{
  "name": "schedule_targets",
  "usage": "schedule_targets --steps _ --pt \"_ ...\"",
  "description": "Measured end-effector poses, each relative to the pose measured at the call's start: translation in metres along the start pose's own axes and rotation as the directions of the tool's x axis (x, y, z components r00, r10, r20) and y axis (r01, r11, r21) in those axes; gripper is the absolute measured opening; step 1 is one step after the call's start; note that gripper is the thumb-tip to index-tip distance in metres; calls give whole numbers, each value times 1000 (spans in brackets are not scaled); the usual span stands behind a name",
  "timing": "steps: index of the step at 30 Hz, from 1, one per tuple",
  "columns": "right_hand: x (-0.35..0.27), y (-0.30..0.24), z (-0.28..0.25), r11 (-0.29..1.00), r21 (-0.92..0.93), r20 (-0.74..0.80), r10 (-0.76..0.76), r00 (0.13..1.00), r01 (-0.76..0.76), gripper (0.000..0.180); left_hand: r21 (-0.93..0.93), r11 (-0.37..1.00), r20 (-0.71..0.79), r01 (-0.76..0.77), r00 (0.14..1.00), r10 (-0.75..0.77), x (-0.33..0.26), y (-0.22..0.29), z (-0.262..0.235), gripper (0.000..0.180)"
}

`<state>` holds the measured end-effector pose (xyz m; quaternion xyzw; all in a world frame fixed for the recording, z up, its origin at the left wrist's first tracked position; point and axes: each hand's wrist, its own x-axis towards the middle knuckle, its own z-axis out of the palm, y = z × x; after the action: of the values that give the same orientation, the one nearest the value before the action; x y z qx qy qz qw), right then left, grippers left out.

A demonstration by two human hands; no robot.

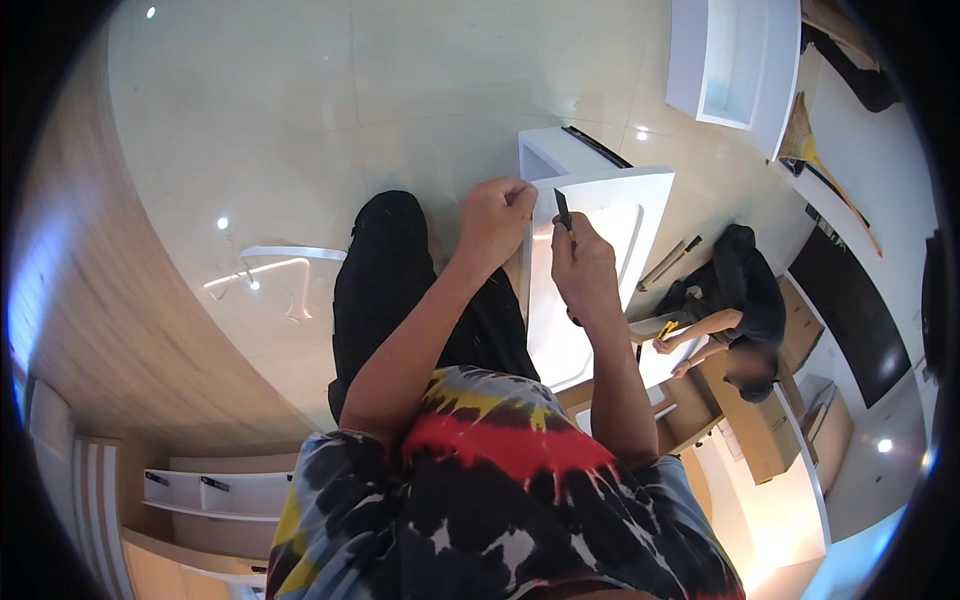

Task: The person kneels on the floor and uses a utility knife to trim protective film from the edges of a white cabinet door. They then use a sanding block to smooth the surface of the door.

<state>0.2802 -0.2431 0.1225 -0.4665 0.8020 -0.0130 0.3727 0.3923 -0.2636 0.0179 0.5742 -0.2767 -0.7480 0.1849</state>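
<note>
A white drawer (652, 190) with a raised-frame front panel stands before me, its box and a black slide rail (598, 146) showing behind the panel. My right hand (583, 262) is closed around a utility knife (563, 208), its dark blade pointing up over the panel near its top edge. Beside the panel's upper left corner, my left hand (492, 220) is closed with the fingers pinched together. Whatever it may hold is too small or hidden to tell. Both hands are apart, one on each side of that corner.
To the right a co-worker (745, 300) crouches, holding a yellow tool (667, 329). Hand tools (670, 262) lie on the floor between us. Another white drawer box (735, 70) stands at the far right, near a broom (800, 135). White edging strips (290, 252) lie at left.
</note>
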Motion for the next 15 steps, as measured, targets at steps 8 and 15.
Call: schedule_targets --steps 8,15 --pt "11 -6 0 995 -95 119 23 993 -11 16 14 999 91 40 995 -41 8 9 -8 23" --pt "10 -13 1 982 -188 132 19 991 6 20 -65 985 24 161 987 -160 3 24 -6 23"
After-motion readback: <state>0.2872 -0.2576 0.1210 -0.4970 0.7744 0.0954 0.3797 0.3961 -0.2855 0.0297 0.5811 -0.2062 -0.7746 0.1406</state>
